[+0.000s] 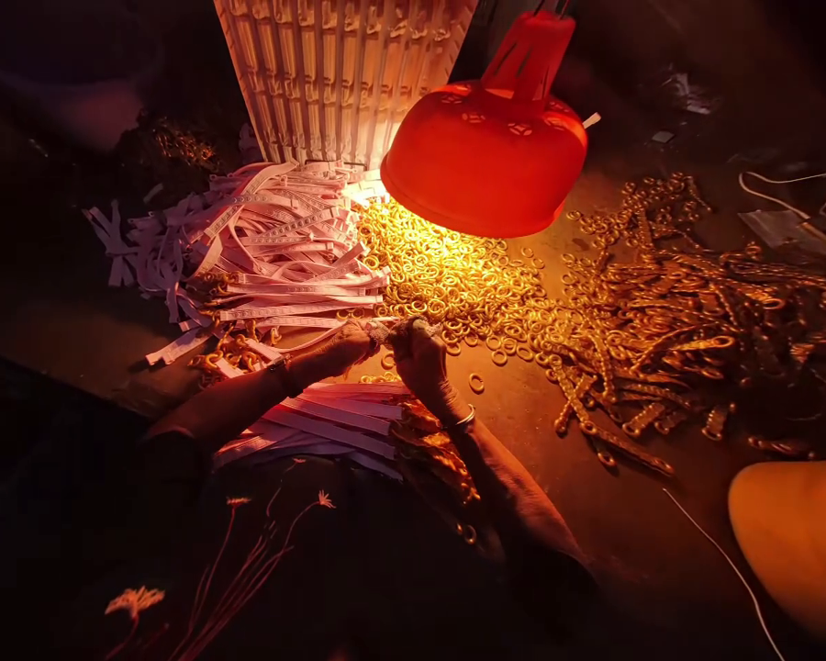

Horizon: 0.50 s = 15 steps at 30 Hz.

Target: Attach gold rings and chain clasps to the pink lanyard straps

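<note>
My left hand [354,347] and my right hand [419,358] meet in front of the ring pile, fingers closed and nearly touching. A pale strap [303,345] runs along my left forearm to the left fingers, which seem pinched on its end. Whatever lies between the right fingers is too small and dark to make out. Just beyond are many loose gold-coloured rings [447,285]. To the left lies a heap of whitish flat straps [275,220] with small marks along them. Beneath my forearms rests a bundle of pale straps [344,422] with gold-coloured ends.
A red lamp shade [485,165] hangs low over the rings. Behind the straps stands a ribbed, light panel [348,83]. Gold-coloured ring-ended strips [647,340] spread across the right of the table. An orange rounded object [795,542] and a thin white cord [730,560] are at lower right.
</note>
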### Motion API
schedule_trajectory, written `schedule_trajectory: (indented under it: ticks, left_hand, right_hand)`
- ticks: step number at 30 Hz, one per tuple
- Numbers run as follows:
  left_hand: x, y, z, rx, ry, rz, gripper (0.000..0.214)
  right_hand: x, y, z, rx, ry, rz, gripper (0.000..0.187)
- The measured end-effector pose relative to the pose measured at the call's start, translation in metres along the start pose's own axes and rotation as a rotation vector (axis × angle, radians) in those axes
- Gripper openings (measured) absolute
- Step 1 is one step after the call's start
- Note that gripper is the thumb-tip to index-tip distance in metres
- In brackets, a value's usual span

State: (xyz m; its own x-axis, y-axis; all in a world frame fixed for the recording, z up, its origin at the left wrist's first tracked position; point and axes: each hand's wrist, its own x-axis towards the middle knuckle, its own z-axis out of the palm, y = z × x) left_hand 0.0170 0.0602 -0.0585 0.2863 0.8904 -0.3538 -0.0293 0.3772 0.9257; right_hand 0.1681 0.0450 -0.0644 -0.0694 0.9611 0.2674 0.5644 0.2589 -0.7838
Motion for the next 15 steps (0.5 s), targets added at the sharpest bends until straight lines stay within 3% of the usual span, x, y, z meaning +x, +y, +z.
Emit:
schedule_trajectory:
  ticks: [3, 7, 10, 12, 15]
  left_hand:
    - [0.001, 0.010, -0.004, 0.074, -0.014, -0.111, 0.024]
    - [-0.004, 0.016, -0.013, 0.233, 0.024, 0.086, 0.030]
    - [-0.009, 0.012, -0.017, 0.249, 0.015, 0.120, 0.037]
    - [-0.010, 0.007, -0.018, 0.168, 0.002, 0.092, 0.043]
    - [-0.007, 0.001, -0.017, -0.015, -0.012, 0.000, 0.048]
  right_hand:
    - [0.005, -0.001, 0.000, 0.013, 0.037, -0.054, 0.021]
    - [0.030, -0.009, -0.019, 0.459, 0.122, 0.006, 0.030]
    - [0.046, -0.016, -0.042, 0.704, 0.160, 0.062, 0.035]
    - [0.047, -0.020, -0.052, 0.673, 0.123, 0.083, 0.035]
    - [0.034, -0.023, -0.049, 0.491, -0.049, 0.102, 0.035]
